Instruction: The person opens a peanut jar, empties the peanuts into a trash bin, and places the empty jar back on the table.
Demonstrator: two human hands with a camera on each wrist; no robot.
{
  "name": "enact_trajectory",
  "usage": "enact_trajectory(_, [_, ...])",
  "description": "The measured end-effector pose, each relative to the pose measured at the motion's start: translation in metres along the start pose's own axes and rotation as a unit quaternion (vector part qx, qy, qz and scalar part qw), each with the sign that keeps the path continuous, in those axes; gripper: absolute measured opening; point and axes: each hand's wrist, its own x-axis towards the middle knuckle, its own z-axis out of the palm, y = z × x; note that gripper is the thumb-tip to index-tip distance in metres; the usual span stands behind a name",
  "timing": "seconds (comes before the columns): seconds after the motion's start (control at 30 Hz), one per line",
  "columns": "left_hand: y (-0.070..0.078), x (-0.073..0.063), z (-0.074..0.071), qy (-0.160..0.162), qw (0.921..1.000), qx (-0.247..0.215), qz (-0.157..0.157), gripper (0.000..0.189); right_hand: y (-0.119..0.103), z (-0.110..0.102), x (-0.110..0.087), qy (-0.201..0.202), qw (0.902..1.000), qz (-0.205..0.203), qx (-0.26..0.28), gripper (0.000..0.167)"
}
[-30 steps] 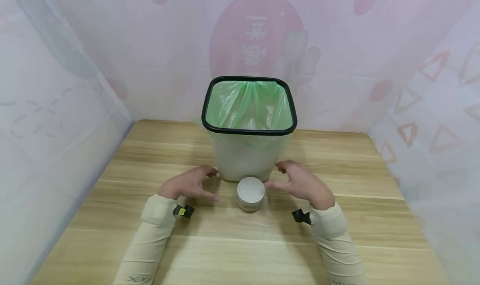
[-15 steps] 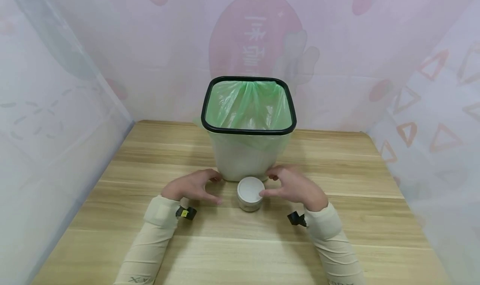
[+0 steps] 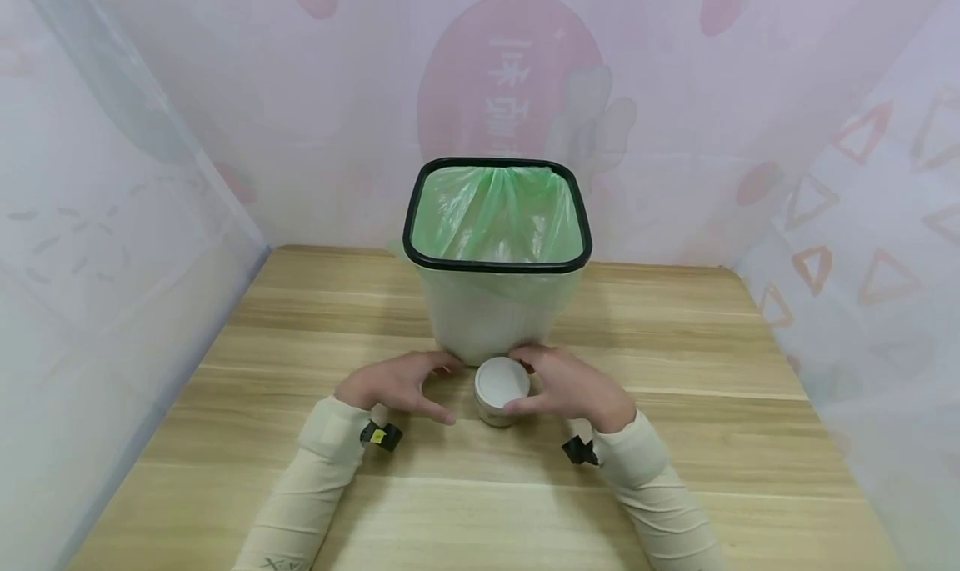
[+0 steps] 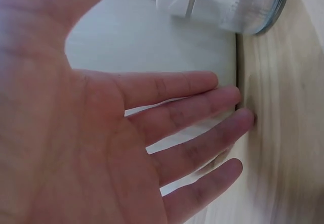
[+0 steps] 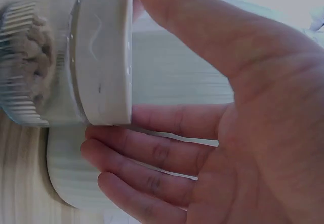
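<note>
A small glass jar with a white lid (image 3: 502, 379) stands upright on the table, close in front of the bin. Brownish lumps (image 5: 38, 57) show through its ribbed glass in the right wrist view. My right hand (image 3: 573, 388) is at the jar's right side, thumb over the near edge of the lid and fingers behind it, nearly straight; whether they press on it I cannot tell. Left of the jar, my left hand (image 3: 401, 382) is spread, thumb apart from the fingers, holding nothing. In the left wrist view the jar (image 4: 217, 1) stands clear of the left fingers (image 4: 172, 85).
Behind the jar stands a white bin (image 3: 487, 313) with a black rim (image 3: 495, 266) and a green plastic liner (image 3: 498, 212). The wooden table (image 3: 480, 504) is closed in by printed fabric at the back (image 3: 315, 96) and both sides.
Both hands have moved inward and slightly nearer the body. The right thumb has come over the lid, while its fingers slid between jar and bin. Jar and bin stay put.
</note>
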Motion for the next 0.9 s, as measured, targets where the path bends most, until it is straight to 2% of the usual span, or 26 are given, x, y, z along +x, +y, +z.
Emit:
enact_trajectory(0.13, [0.002, 0.003, 0.006, -0.005, 0.9998, -0.016, 0.008, 0.089, 0.0, 0.005, 0.001, 0.005, 0.9999, -0.008, -0.012, 0.063])
enact_trajectory(0.4, [0.004, 0.014, 0.016, -0.006, 0.9985, -0.022, 0.05, 0.089, -0.002, 0.011, 0.004, 0.018, 0.9996, -0.013, -0.016, 0.064])
enact_trajectory(0.7, [0.009, 0.027, 0.028, 0.014, 0.9939, -0.032, 0.105, 0.091, -0.004, 0.016, 0.004, 0.033, 0.9985, -0.008, -0.044, 0.071])
enact_trajectory(0.9, [0.008, 0.035, 0.039, 0.044, 0.9878, -0.03, 0.147, 0.089, -0.007, 0.017, 0.003, 0.04, 0.9971, -0.006, -0.065, 0.076])
